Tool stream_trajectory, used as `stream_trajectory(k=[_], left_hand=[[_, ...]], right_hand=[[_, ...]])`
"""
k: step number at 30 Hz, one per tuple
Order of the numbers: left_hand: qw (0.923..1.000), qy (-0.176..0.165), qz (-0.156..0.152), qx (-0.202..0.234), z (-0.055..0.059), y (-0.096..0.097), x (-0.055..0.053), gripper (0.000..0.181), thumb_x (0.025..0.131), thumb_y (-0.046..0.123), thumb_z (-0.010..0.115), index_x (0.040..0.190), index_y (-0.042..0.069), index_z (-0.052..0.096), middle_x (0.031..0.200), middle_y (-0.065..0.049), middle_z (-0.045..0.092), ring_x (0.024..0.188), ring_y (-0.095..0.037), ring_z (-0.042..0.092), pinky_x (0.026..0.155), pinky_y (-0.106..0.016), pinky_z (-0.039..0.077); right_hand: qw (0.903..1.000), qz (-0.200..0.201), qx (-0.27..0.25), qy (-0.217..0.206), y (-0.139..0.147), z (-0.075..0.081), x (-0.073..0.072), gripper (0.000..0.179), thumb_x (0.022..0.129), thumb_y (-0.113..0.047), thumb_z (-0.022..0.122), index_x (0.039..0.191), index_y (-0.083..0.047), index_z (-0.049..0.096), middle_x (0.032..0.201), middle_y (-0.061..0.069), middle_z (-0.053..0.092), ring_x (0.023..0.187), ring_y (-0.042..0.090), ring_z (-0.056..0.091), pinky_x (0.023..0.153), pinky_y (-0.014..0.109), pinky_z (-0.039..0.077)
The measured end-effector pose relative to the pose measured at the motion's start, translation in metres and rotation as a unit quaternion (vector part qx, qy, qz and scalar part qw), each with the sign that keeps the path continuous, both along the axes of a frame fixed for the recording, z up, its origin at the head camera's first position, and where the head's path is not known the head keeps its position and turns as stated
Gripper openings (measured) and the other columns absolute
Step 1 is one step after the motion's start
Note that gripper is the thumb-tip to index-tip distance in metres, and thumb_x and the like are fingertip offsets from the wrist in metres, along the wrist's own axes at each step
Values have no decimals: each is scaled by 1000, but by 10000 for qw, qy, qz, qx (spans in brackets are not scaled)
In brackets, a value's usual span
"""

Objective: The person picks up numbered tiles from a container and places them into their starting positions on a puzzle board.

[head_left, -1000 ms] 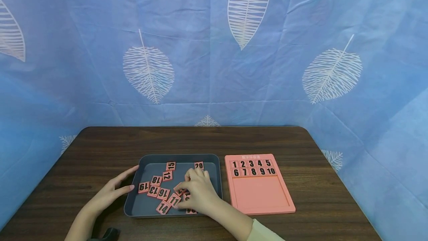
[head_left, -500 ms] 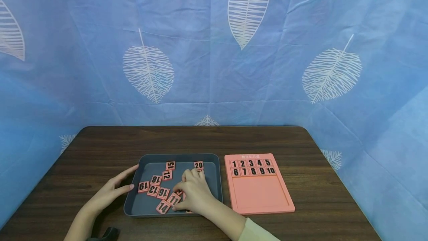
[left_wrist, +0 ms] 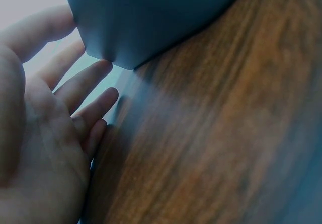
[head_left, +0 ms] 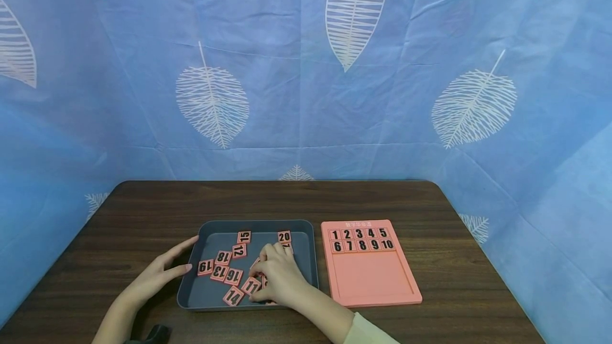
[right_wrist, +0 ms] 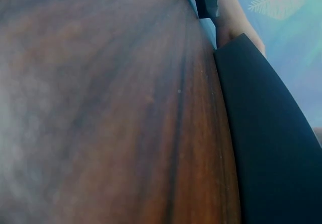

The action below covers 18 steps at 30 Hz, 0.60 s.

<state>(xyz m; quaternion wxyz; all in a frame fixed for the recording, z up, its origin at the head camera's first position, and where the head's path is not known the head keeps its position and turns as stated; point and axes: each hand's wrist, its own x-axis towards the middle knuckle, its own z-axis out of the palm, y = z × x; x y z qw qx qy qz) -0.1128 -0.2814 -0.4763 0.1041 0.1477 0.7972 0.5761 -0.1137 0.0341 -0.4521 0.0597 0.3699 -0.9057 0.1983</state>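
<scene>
A dark grey tray (head_left: pixel 191 296) on the table holds pink number tiles with black digits. My right hand (head_left: pixel 282 275) reaches into it, thumb and fingers bent about the number tile 11 (head_left: pixel 251 285). Tiles under the palm are mostly hidden. Close by lie tile 14 (head_left: pixel 233 296) and tile 16 (head_left: pixel 233 276); tile 20 (head_left: pixel 284 236) is beyond the knuckles. My left hand (head_left: pixel 155 275) rests against the tray's left side, thumb and index finger touching the rim. In the left wrist view its fingers stretch towards the tray wall (left_wrist: pixel 151 22).
Right of the tray lies a pink puzzle board (head_left: pixel 375 277) with tiles 1 to 10 in its upper two rows. A black object (head_left: pixel 155 334) shows near my left forearm. Dark wooden table (head_left: pixel 306 200) surrounds everything, with a blue leaf-print curtain (head_left: pixel 296 94) behind.
My right hand shifted slightly left, uncovering more of tile 20. Tile 11 has turned and slid a little to the right between its fingers. The left hand stays in place.
</scene>
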Motion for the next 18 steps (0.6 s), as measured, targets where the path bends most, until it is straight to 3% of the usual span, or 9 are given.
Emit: stream_trajectory(k=[11, 18], left_hand=[[10000, 54, 13, -42, -3, 1, 1, 60, 99, 14, 53, 152, 6, 26, 154, -25, 17, 135, -54, 12, 95, -68, 31], [9999, 113, 39, -115, -6, 0, 1, 60, 99, 14, 53, 152, 8, 26, 154, -24, 17, 135, -53, 13, 95, -67, 32]], right_hand=[[9994, 198, -187, 227, 20, 15, -2, 35, 67, -45, 85, 96, -28, 76, 89, -10, 31, 84, 10, 26, 71, 30, 21], [9996, 184, -195, 124, 45, 31, -6, 37, 70, -41, 84, 103, -26, 76, 93, -10, 31, 88, 12, 27, 76, 34, 22]])
